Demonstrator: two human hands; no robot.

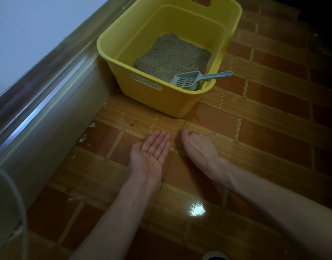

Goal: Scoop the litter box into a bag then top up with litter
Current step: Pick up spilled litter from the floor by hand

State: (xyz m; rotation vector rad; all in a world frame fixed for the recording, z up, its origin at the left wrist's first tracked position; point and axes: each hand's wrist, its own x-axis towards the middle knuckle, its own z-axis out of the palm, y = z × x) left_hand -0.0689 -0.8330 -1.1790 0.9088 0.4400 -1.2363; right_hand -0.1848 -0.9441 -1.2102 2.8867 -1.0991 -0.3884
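A yellow plastic litter box [112, 59] stands on the tiled floor against the wall base. Grey-brown litter [170, 55] covers its bottom. A grey slotted scoop [187, 80] lies in the near right corner, with its handle resting over the rim. In front of the box, my left hand [152, 154] is held flat and palm up, with a few small litter grains [149, 153] in the palm. Just to its right, my right hand [197, 143] is palm down with its fingers curled onto the tile, pinching at small grains there. The fingertips are hidden.
A shiny metal ledge [48, 102] runs along the left wall. White scraps [82, 137] lie at its foot. A thin grey cord [17, 194] loops at the lower left. A round white-rimmed object [214, 257] shows at the bottom edge. The floor is glossy orange brick-pattern tile.
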